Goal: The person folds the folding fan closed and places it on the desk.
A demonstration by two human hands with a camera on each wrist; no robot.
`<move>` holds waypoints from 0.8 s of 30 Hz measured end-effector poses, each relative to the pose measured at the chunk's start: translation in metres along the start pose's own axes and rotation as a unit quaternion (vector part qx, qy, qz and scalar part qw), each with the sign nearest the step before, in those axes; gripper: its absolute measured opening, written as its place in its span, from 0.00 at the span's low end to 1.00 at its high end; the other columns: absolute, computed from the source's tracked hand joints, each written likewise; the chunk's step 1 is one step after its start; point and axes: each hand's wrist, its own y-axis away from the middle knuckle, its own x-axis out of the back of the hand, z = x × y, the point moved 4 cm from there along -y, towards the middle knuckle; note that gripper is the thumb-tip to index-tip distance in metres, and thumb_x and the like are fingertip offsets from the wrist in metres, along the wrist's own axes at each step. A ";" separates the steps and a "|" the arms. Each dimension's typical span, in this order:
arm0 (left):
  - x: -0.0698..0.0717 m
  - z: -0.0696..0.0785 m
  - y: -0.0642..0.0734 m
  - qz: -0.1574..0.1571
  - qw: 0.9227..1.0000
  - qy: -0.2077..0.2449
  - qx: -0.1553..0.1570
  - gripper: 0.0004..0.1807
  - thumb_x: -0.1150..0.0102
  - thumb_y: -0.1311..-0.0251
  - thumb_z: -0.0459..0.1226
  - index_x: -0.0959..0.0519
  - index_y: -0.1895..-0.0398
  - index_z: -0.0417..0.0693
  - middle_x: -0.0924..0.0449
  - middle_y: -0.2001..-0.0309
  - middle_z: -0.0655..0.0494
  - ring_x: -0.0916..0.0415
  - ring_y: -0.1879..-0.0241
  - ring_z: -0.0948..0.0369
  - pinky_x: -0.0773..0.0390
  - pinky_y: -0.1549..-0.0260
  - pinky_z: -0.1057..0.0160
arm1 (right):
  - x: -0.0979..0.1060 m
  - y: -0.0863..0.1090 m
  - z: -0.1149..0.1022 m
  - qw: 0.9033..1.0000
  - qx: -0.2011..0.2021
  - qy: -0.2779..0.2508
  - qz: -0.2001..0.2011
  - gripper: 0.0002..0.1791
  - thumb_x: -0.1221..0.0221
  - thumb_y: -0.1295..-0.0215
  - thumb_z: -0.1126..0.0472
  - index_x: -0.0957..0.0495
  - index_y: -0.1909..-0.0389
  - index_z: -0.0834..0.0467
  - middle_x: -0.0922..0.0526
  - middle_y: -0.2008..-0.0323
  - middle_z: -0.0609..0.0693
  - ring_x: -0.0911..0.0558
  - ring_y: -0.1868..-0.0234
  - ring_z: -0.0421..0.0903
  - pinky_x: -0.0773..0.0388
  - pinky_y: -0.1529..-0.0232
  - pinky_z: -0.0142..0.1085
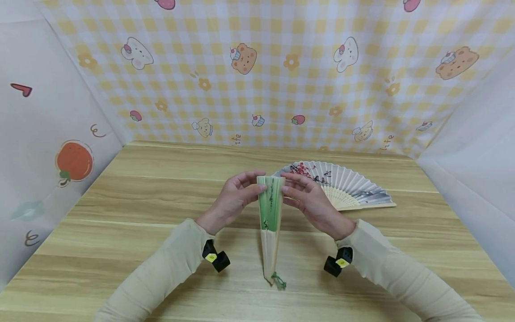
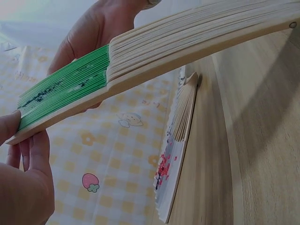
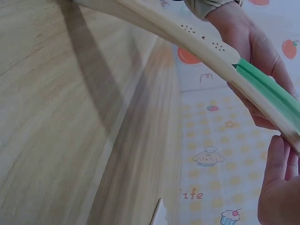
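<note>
A green folding fan [image 1: 270, 210], nearly closed, stands upright in the head view with its pale wooden ribs pointing down and a green tassel [image 1: 279, 281] at the bottom. My left hand [image 1: 235, 199] pinches its upper left edge, thumb in front. On the opposite upper edge, my right hand [image 1: 311, 203] holds it between thumb and fingers. The left wrist view shows the folded green leaf [image 2: 70, 89] and many stacked ribs side on. Cut-out flower holes mark the outer wooden guard [image 3: 201, 40] in the right wrist view.
Behind my right hand, a white folding fan [image 1: 350, 183] with red blossoms lies spread open on the wooden table [image 1: 141, 214]. A yellow checked cloth [image 1: 265, 89] hangs along the back, and white cloth covers the sides.
</note>
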 end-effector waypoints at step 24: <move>-0.003 0.001 0.000 0.032 0.999 0.006 0.001 0.19 0.47 0.47 0.25 0.30 0.50 0.36 0.27 0.61 0.54 0.27 0.64 0.63 0.24 0.62 0.65 | -0.010 -0.002 0.000 0.994 0.061 0.087 -0.014 0.24 0.46 0.44 0.73 0.38 0.45 0.70 0.26 0.62 0.53 0.21 0.63 0.44 0.23 0.60 0.41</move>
